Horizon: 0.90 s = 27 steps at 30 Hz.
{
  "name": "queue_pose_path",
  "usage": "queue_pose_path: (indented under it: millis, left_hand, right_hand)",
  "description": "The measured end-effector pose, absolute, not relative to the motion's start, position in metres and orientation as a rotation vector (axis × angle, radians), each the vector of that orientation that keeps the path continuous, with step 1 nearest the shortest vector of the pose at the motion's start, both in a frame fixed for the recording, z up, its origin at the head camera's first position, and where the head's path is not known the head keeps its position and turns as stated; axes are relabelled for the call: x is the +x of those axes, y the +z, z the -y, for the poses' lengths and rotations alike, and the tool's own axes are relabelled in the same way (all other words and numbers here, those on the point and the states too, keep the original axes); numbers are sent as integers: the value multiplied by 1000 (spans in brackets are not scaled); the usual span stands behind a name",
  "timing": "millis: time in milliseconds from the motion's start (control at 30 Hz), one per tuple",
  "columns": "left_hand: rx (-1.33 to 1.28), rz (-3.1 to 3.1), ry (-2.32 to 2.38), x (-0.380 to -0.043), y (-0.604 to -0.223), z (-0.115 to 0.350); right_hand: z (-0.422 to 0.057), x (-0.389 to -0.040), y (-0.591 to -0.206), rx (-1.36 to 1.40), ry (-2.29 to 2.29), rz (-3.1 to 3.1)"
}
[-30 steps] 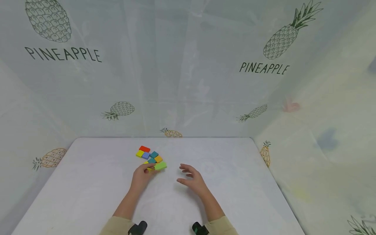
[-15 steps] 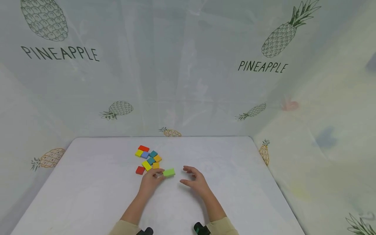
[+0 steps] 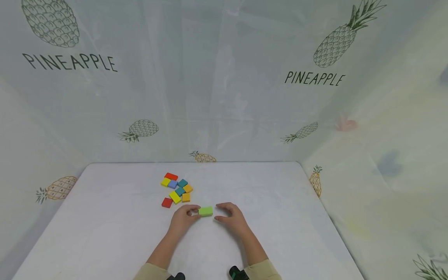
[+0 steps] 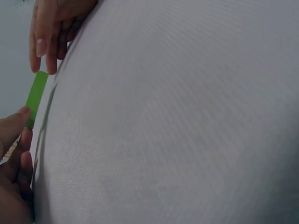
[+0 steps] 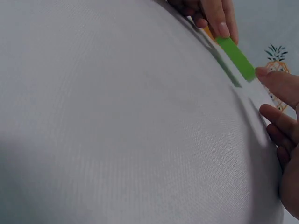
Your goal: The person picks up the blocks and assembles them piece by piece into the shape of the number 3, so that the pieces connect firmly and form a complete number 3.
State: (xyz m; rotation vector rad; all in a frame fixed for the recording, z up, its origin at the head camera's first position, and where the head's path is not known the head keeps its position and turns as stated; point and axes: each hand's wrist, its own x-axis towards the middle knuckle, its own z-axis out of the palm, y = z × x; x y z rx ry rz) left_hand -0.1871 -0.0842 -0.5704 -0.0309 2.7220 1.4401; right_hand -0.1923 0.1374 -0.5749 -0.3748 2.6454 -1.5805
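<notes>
A light green rectangular block [image 3: 205, 211] is pinched at its left end by the thumb and fingers of my left hand [image 3: 183, 220]. My right hand [image 3: 233, 219] is at the block's other end, thumb and fingers spread apart with a small gap to it in the head view. In the left wrist view the green block [image 4: 37, 97] spans between the two hands. From the right wrist, the green block [image 5: 237, 59] appears slightly above the table, casting a thin shadow below, and the right thumb [image 5: 275, 84] is right by its end.
Several flat coloured blocks lie in a loose group beyond my left hand, among them a red block [image 3: 167, 202], a yellow block [image 3: 175, 197], an orange block [image 3: 186, 197] and a teal block [image 3: 180, 191]. The white table [image 3: 280, 217] meets a pineapple-print curtain [image 3: 224, 97] behind.
My left hand has carried the green block right and toward me, away from the other blocks. The right hand has shifted slightly nearer me, and the gap between hands has narrowed.
</notes>
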Motion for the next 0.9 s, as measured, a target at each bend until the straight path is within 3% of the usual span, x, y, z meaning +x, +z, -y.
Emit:
queue_pose_path:
  millis: [900]
  left_hand:
    - [51, -2784, 1308, -181, -567, 81]
  right_hand:
    - [-124, -191, -582, -431, -1380, -2894]
